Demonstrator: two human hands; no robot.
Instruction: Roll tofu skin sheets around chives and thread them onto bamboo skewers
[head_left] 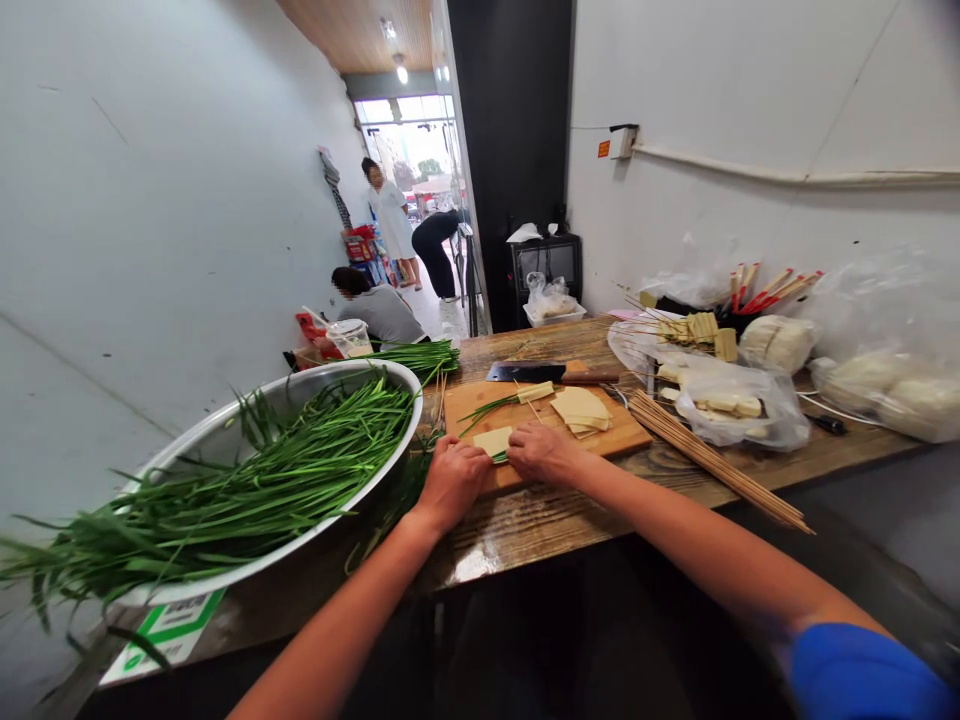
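On the wooden cutting board lies a pale tofu sheet with green chives along its near edge. My left hand pinches the left end of that sheet and chives, fingers closed. At the right end, my right hand has its fingers curled down on the same edge. Behind them sits a tofu roll with chives sticking out to the left and a thin skewer through it. To the right is a stack of cut tofu sheets. A cleaver lies across the far side of the board.
A big metal bowl heaped with chives stands left. Bamboo skewers lie right, overhanging the table's front edge. Beyond them are a plastic bag of tofu pieces and finished skewers. Several people are in the background.
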